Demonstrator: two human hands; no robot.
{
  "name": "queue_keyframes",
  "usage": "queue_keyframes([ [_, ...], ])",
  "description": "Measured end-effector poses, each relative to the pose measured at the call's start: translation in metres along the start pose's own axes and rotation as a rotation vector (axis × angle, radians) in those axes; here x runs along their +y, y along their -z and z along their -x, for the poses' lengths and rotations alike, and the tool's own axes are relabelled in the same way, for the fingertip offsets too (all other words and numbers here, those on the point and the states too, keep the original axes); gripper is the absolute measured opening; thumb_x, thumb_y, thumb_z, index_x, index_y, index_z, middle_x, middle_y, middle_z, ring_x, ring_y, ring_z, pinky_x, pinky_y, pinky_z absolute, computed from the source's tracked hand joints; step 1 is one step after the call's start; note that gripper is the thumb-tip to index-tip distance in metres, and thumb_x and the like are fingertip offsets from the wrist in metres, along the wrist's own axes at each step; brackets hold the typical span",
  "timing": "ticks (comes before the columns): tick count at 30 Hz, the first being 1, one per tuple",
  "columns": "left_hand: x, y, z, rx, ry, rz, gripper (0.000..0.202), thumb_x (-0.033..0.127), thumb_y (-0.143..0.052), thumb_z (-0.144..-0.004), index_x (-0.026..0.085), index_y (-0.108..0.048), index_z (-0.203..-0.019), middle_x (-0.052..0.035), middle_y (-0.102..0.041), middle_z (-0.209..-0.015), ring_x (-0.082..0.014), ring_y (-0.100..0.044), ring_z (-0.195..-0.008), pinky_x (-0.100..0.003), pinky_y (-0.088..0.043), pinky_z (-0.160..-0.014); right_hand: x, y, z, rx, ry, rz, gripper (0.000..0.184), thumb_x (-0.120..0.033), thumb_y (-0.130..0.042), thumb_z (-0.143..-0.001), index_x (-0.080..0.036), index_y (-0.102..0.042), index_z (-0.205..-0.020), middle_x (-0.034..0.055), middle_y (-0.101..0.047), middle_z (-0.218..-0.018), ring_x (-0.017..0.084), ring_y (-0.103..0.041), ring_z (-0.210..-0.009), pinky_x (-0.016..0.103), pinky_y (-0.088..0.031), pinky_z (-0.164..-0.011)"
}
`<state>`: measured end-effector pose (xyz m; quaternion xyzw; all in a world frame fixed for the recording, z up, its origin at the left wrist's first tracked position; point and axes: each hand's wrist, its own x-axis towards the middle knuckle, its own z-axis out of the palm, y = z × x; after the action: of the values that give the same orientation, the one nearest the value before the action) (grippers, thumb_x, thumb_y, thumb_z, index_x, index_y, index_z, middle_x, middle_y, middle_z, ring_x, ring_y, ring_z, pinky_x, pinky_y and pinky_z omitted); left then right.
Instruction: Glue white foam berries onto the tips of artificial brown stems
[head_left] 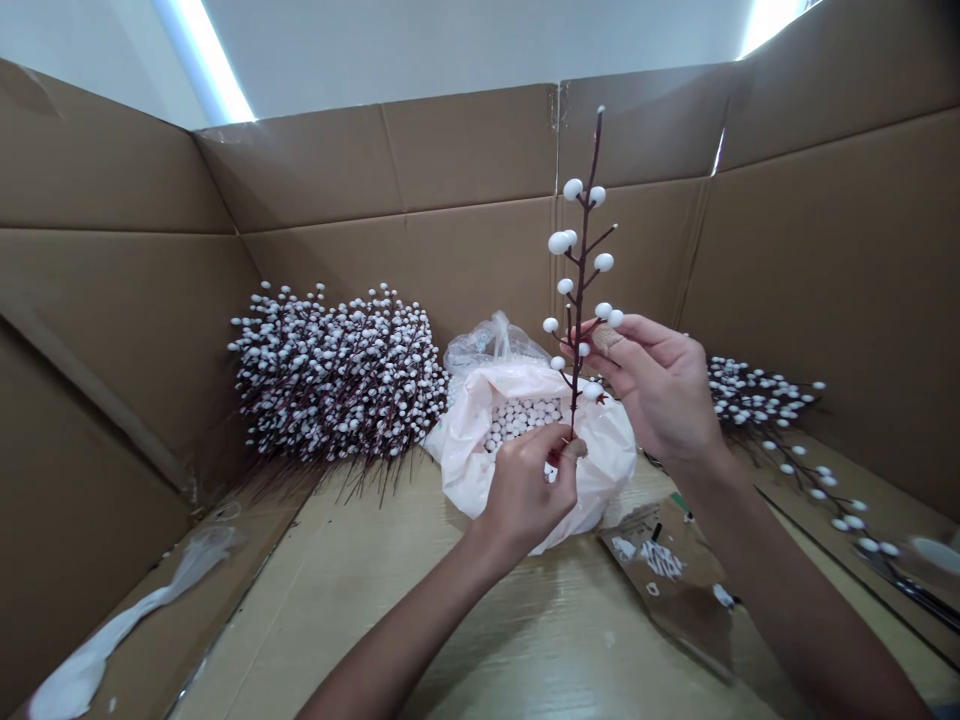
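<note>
An upright artificial berry branch (582, 270) with a dark red stem and several white berries stands before me, and some of its twigs end without a berry. My left hand (531, 487) pinches the stem's lower end between thumb and fingers. Higher up, my right hand (654, 378) has its thumb and fingertips closed on the branch's right side, close to the stem and beside two white berries. Whether those fingertips also hold a loose berry I cannot tell. Behind my hands sits an open plastic bag (469, 425) of loose white berries (523, 418).
A large pile of berry branches (337, 380) lies at the left, a smaller pile (757, 390) at the right. A cardboard piece (679, 590) with white smears, a tape roll (936, 553) and a white plastic strip (135, 620) lie about. Cardboard walls (465, 150) enclose the table.
</note>
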<state>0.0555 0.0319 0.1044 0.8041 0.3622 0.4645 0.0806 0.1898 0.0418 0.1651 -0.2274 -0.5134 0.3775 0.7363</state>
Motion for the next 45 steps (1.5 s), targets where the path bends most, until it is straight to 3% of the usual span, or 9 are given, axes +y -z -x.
queue_keyframes([
  [6, 0.000, -0.004, 0.002, -0.025, 0.005, 0.022, 0.011, 0.013, -0.053, -0.082, 0.017, -0.062, -0.075, -0.0017, -0.067, -0.067, -0.0134, -0.061, -0.059, -0.023, -0.048, -0.058, -0.003, -0.006, 0.005, -0.146, -0.056, -0.137, 0.015, -0.021, -0.068, -0.074, -0.021, -0.068, -0.089, 0.0036, -0.068, -0.095, 0.021, -0.065, -0.099, 0.040, -0.050, -0.096],
  [11, 0.001, -0.007, 0.003, -0.035, 0.004, 0.020, 0.010, 0.014, -0.053, -0.082, 0.017, -0.062, -0.077, -0.0028, -0.069, -0.069, -0.0141, -0.063, -0.060, -0.023, -0.049, -0.059, 0.001, -0.011, 0.008, -0.043, -0.113, -0.114, 0.009, -0.028, -0.070, -0.074, -0.021, -0.067, -0.079, 0.0014, -0.067, -0.085, 0.016, -0.066, -0.085, 0.036, -0.051, -0.089],
  [20, 0.002, -0.008, 0.003, -0.061, 0.011, 0.033, 0.011, 0.016, -0.053, -0.084, 0.016, -0.062, -0.078, -0.0039, -0.069, -0.073, -0.0143, -0.064, -0.063, -0.024, -0.050, -0.063, 0.003, -0.012, 0.008, -0.046, -0.070, -0.060, 0.005, -0.027, -0.069, -0.075, -0.021, -0.069, -0.076, -0.0002, -0.063, -0.077, 0.012, -0.059, -0.072, 0.030, -0.050, -0.076],
  [23, 0.001, 0.005, -0.007, -0.206, 0.041, 0.116, 0.012, 0.021, -0.055, -0.084, 0.016, -0.065, -0.088, -0.0046, -0.071, -0.078, -0.0157, -0.067, -0.070, -0.025, -0.051, -0.068, 0.003, -0.010, 0.005, -0.025, -0.031, -0.024, 0.006, -0.028, -0.068, -0.076, -0.022, -0.069, -0.076, -0.0003, -0.063, -0.077, 0.012, -0.058, -0.071, 0.030, -0.050, -0.075],
  [25, -0.006, 0.018, -0.016, -0.413, 0.091, 0.202, 0.021, 0.030, -0.059, -0.084, 0.017, -0.065, -0.100, -0.0055, -0.073, -0.086, -0.0167, -0.068, -0.078, -0.026, -0.052, -0.072, 0.002, -0.008, 0.003, -0.003, -0.011, 0.021, 0.007, -0.029, -0.068, -0.077, -0.022, -0.069, -0.076, -0.0002, -0.063, -0.078, 0.012, -0.058, -0.071, 0.030, -0.050, -0.074],
  [28, -0.028, 0.030, -0.027, -0.649, 0.160, 0.221, 0.021, 0.032, -0.057, -0.085, 0.016, -0.068, -0.093, -0.0077, -0.073, -0.094, -0.0176, -0.067, -0.086, -0.026, -0.052, -0.075, 0.001, -0.004, 0.000, -0.003, 0.011, 0.059, 0.009, -0.030, -0.066, -0.078, -0.022, -0.069, -0.075, 0.0002, -0.063, -0.079, 0.012, -0.058, -0.072, 0.030, -0.050, -0.074],
  [29, -0.038, 0.030, -0.029, -0.665, 0.173, 0.182, 0.020, 0.028, -0.055, -0.085, 0.016, -0.068, -0.093, -0.0078, -0.073, -0.095, -0.0175, -0.067, -0.086, -0.026, -0.051, -0.075, 0.001, -0.003, -0.001, -0.014, 0.012, 0.063, 0.009, -0.029, -0.066, -0.078, -0.022, -0.068, -0.074, 0.0003, -0.063, -0.079, 0.012, -0.057, -0.072, 0.030, -0.050, -0.074],
  [35, -0.088, -0.007, -0.016, -0.571, 0.146, -0.244, 0.024, 0.012, -0.047, -0.080, 0.016, -0.069, -0.088, -0.0070, -0.073, -0.091, -0.0213, -0.065, -0.085, -0.030, -0.047, -0.075, 0.000, -0.001, -0.001, -0.085, -0.016, 0.135, 0.007, -0.025, -0.066, -0.077, -0.019, -0.068, -0.075, 0.0002, -0.060, -0.074, 0.011, -0.056, -0.068, 0.027, -0.049, -0.067],
  [45, -0.111, -0.043, 0.001, -0.506, 0.178, -0.258, 0.022, 0.010, -0.049, -0.075, 0.015, -0.065, -0.089, -0.0068, -0.068, -0.080, -0.0224, -0.063, -0.077, -0.031, -0.046, -0.070, -0.004, -0.003, 0.002, -0.128, 0.012, 0.117, 0.003, -0.020, -0.067, -0.076, -0.017, -0.068, -0.075, 0.0008, -0.063, -0.076, 0.011, -0.058, -0.070, 0.027, -0.051, -0.067],
])
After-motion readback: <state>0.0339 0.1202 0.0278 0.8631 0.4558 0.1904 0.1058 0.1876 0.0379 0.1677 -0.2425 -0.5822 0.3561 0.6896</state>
